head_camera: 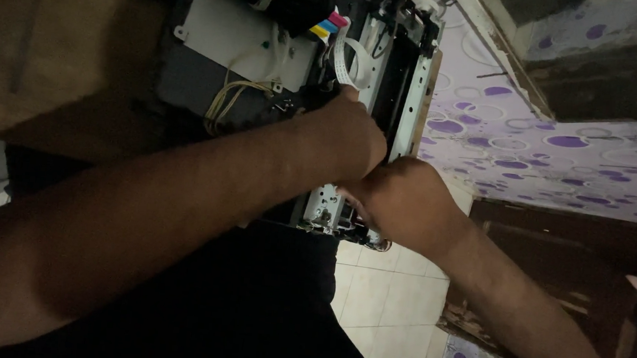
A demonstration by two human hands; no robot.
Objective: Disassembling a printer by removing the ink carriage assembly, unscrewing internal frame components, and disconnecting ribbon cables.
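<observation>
Both hands work the opened printer (297, 71): the left hand (344, 139) curls closed against its metal frame (408, 95) to steady it, while the right hand (400, 204) clamps the near end.

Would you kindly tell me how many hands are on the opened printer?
2: left hand grips the opened printer's metal frame mid-way; right hand holds its lower end.

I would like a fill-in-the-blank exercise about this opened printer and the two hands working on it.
1. Both hands, left hand and right hand, rest on the opened ____.
2. The flat ribbon cable above the left hand is ____ in colour.
3. The floor below is covered with pale ____.

Missing words: printer; white; tiles
</observation>
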